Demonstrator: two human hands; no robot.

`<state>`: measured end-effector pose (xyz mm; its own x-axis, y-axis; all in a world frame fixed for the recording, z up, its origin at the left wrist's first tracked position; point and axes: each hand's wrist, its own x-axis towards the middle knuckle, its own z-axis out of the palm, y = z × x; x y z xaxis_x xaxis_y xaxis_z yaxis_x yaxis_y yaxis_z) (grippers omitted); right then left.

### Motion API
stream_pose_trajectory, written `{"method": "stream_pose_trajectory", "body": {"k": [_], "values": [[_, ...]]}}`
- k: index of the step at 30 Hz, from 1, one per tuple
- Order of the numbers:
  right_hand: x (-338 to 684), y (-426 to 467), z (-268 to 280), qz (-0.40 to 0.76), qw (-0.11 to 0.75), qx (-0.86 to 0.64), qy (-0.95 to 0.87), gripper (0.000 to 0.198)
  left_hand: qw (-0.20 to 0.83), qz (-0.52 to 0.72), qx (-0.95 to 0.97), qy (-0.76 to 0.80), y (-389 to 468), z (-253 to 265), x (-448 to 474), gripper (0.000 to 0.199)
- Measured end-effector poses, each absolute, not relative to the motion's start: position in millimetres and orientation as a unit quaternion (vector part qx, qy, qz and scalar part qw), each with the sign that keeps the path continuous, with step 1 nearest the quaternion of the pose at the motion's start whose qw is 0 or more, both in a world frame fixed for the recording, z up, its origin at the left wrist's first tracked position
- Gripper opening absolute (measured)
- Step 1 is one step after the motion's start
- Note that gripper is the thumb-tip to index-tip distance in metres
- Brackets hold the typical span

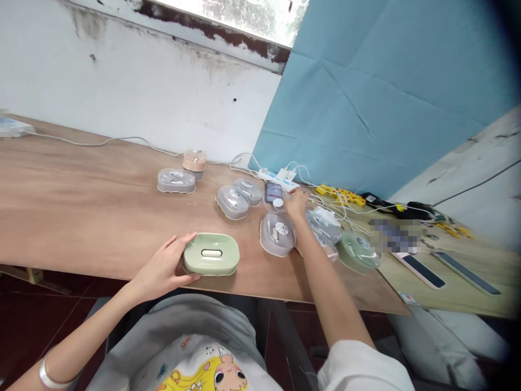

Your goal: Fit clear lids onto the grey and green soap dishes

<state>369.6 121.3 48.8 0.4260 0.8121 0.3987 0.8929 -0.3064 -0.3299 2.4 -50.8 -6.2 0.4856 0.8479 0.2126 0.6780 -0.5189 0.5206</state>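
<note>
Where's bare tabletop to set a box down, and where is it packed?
Free: the wide plywood stretch left of the green box under the left hand, up to the white cable along the wall. A smaller patch lies between the green box and the clear box. Crowded: around the right hand, with clear boxes, the power strip and cables.

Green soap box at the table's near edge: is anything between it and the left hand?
Nothing visible. The left hand already rests against the left end of the green soap box, fingers on its side. The right hand reaches away from it, towards the phone among the clear boxes.
</note>
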Motion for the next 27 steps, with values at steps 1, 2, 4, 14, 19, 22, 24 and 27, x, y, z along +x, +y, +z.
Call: {"method": "stream_pose_trajectory", "body": {"k": [1, 2, 4, 14, 19, 22, 24, 27], "values": [[366.3, 117.4, 55.3, -0.101, 0.275, -0.798, -0.527, 0.030, 0.187, 0.227, 0.842, 0.453, -50.8, -6.0, 2.3, 0.075], [361.6, 112.5, 61.6, -0.125, 0.294, -0.784, -0.532, 0.032, 0.189, 0.226, 0.842, 0.453, -50.8, -5.8, 2.2, 0.075], [347.3, 98.3, 71.2, -0.186, 0.349, -0.717, -0.574, 0.032, 0.190, 0.225, 0.841, 0.454, -50.6, -5.4, 2.2, 0.075], [247.9, -15.3, 18.8, -0.240, 0.367, -0.162, -0.884, 0.026, 0.203, 0.249, 0.816, 0.480, -48.1, -11.9, 1.1, 0.097], [247.2, -33.5, 6.7, -0.072, 0.326, -0.186, -0.924, 0.043, 0.207, 0.243, 0.826, 0.464, -48.6, -9.0, 1.0, 0.095], [252.9, -42.6, 9.6, 0.013, 0.287, -0.226, -0.931, 0.049, 0.212, 0.238, 0.835, 0.449, -48.9, -6.1, 1.7, 0.087], [254.5, -47.2, 10.1, 0.026, 0.277, -0.240, -0.930, 0.049, 0.215, 0.243, 0.832, 0.451, -49.1, -5.1, 2.0, 0.082], [253.8, -50.1, 7.1, 0.029, 0.287, -0.258, -0.922, 0.043, 0.216, 0.254, 0.831, 0.446, -49.3, -4.6, 2.2, 0.078]]}}
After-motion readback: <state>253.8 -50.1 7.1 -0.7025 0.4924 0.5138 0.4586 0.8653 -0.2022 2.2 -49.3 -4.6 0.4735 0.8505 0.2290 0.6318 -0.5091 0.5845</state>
